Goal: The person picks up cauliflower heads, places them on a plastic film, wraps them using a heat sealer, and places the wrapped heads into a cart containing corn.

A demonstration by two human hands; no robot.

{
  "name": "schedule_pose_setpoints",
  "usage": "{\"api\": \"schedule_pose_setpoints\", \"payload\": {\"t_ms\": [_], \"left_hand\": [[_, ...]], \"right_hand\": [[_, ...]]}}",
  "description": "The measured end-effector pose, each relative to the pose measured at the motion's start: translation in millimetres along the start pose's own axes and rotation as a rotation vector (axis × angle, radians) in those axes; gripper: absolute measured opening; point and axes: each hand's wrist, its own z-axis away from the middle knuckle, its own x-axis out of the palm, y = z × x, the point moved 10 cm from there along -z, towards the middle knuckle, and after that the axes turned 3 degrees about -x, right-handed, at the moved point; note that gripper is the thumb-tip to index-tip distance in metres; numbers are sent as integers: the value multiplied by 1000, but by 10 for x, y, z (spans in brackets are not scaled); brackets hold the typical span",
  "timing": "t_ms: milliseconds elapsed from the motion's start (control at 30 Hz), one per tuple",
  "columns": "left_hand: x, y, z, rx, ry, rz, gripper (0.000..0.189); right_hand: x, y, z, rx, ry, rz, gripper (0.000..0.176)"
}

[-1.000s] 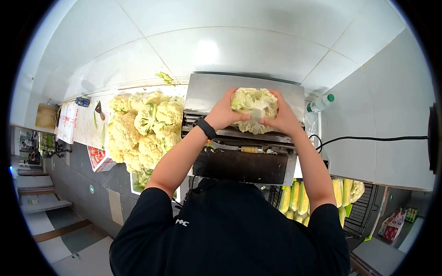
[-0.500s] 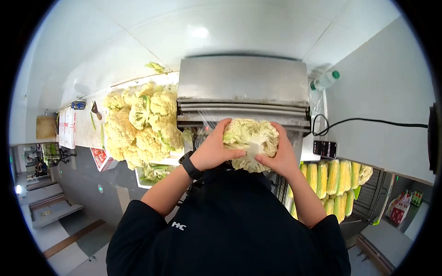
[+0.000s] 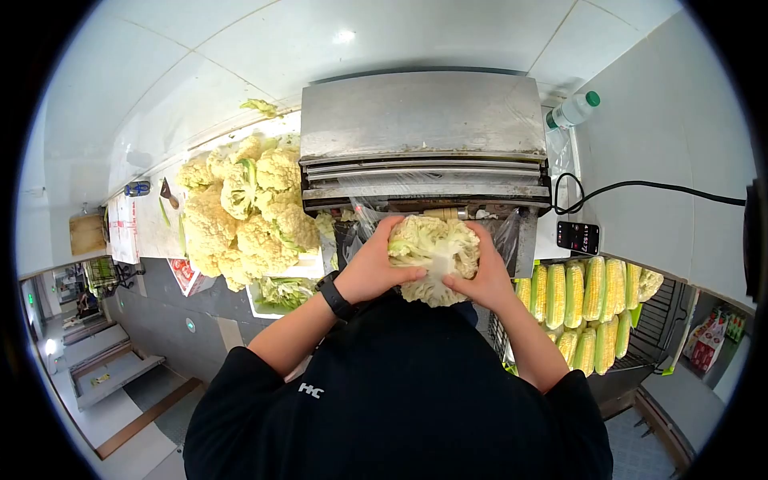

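Note:
Between both hands is a head of cauliflower (image 3: pixel 436 248), its pale cut stem facing up toward me. My left hand (image 3: pixel 374 268) grips its left side, the thumb lying near the stem. My right hand (image 3: pixel 490 276) holds the right side in the same way, thumb on the underside. Just beyond the cauliflower stands a metal film-wrapping machine (image 3: pixel 424 116), with clear plastic film (image 3: pixel 372 214) hanging at its front edge. The fingertips behind the cauliflower are partly hidden.
Several cauliflowers (image 3: pixel 244 216) are piled left of the machine, above a white bin of leaf trimmings (image 3: pixel 284 294). To the right are a phone (image 3: pixel 578 238), a black cable (image 3: pixel 656 186), a bottle (image 3: pixel 572 110) and wrapped corn cobs (image 3: pixel 594 290) in a wire basket (image 3: pixel 660 324).
The camera view has shifted slightly, showing more of the machine's front. Both hands still hold the cauliflower, which sits a little nearer my body and is turned slightly.

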Motion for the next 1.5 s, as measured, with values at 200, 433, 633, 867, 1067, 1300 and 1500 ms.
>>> {"api": "schedule_pose_setpoints", "payload": {"t_ms": [200, 433, 633, 867, 1067, 1300, 1500], "left_hand": [[-43, -297, -6, -87, 2, -34, 92], [-74, -511, 96, -256, 15, -28, 90], [-53, -634, 359, -359, 47, -35, 87], [-51, -1038, 601, -363, 5, -2, 86], [79, -1579, 1157, -424, -116, 34, 86], [-437, -750, 1995, -37, -50, -663, 76], [-741, -86, 2991, 620, 159, -577, 18]], "right_hand": [[180, 119, -10, 46, -46, -95, 96], [287, 130, -47, 22, -86, -105, 101], [560, 258, 56, 43, -221, -41, 89], [846, 285, 344, 88, -192, -56, 81], [1504, 713, 895, 192, -234, -131, 75], [2241, 610, 1505, 637, -307, -1051, 52], [2493, -124, 1547, 486, -551, -1252, 50]]}}
